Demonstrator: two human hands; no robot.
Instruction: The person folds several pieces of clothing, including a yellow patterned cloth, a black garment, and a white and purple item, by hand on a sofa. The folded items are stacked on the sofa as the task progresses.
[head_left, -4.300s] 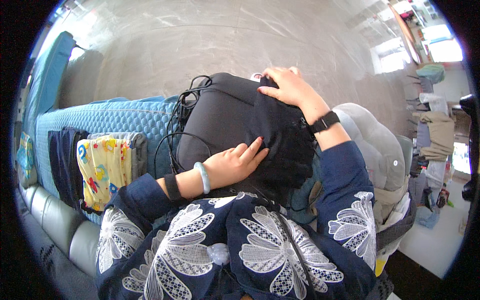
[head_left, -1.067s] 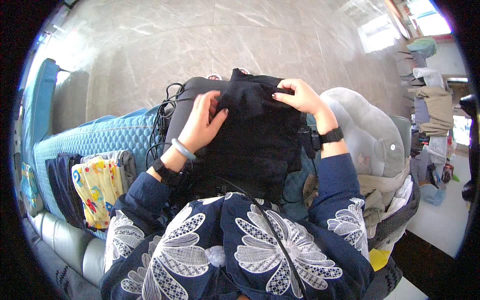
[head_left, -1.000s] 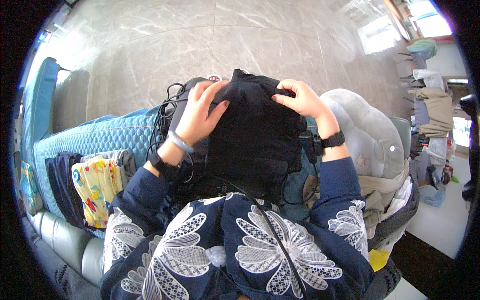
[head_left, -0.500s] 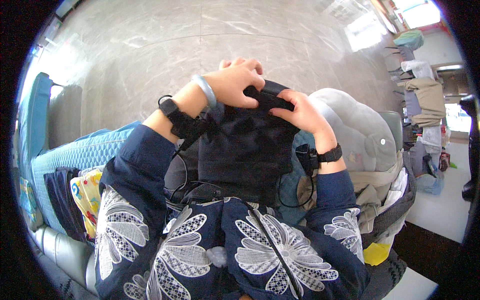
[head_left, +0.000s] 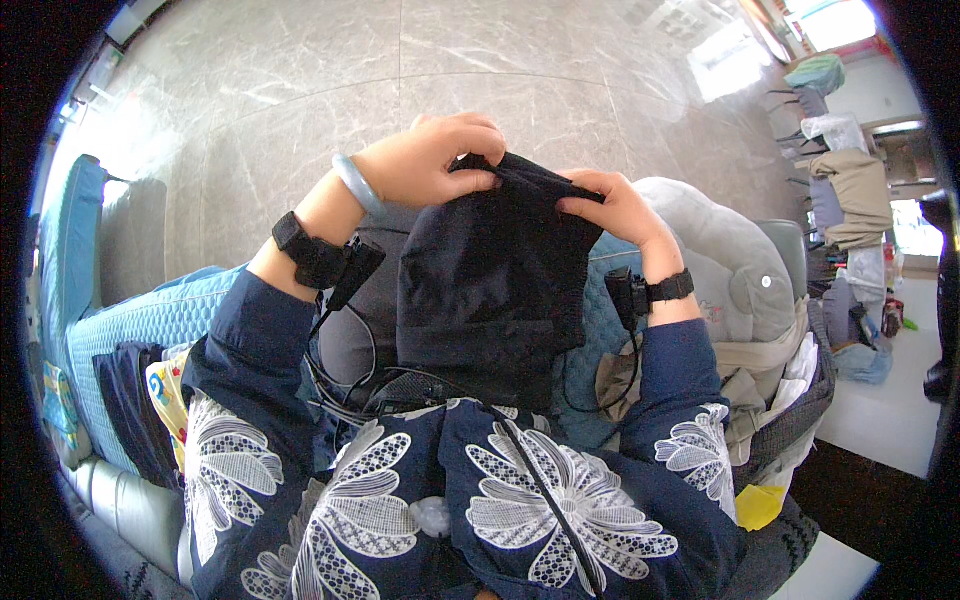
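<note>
As the head view looks down on the lap, a black cloth garment (head_left: 485,290) lies spread over the person's dark grey legs (head_left: 345,335), its near part close to the front of the navy top (head_left: 440,470) and its far edge gathered between two bare hands. The left hand (head_left: 445,160) pinches the far left part of that edge, its thumb on the near side and its other fingers curled over from beyond; their tips are partly hidden by the folds. The right hand (head_left: 615,208) grips the edge a little way to the right, thumb and fingers pressed together on the cloth, so that a narrow ridge of fabric runs between the two grips. A pale bracelet (head_left: 358,186) and a black strapped device (head_left: 312,258) sit on the left wrist, a black band (head_left: 670,287) on the right. Thin black cables (head_left: 372,345) loop beside the garment's left side. A blue quilted cover (head_left: 170,315) stretches away to the left, bearing dark folded clothes (head_left: 140,400) and a yellow patterned cloth (head_left: 168,390). A grey plush cushion (head_left: 715,265) rests near the right forearm, and pale marbled floor (head_left: 480,60) extends beyond the hands.
</note>
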